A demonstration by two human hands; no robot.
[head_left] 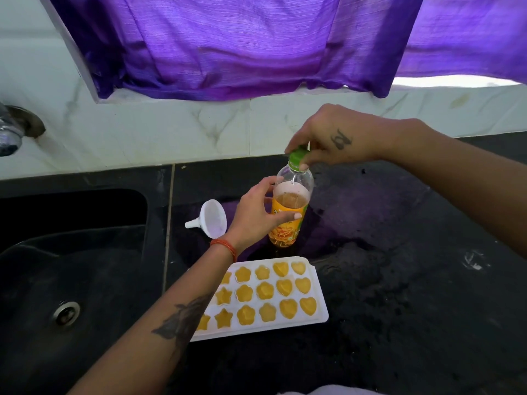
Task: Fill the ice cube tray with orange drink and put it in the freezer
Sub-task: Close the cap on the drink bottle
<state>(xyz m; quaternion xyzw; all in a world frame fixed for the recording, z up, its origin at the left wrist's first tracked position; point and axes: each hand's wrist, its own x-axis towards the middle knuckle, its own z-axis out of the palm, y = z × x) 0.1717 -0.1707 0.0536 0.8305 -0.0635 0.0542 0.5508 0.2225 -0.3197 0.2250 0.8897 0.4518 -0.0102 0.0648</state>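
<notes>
black stone counter under a purple curtain. right hand pinches the green cap at the bottle mouth; left hand wraps the bottle's middle, thumb across its orange label, print too small to read. just left of those fingers lies a white funnel. nearer the person, the tray sits full of orange drink. filling looks done, capping underway; next, a level carry to the freezer.

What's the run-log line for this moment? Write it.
left hand holds bottle | right hand pinches green cap | tray filled | funnel idle
</notes>
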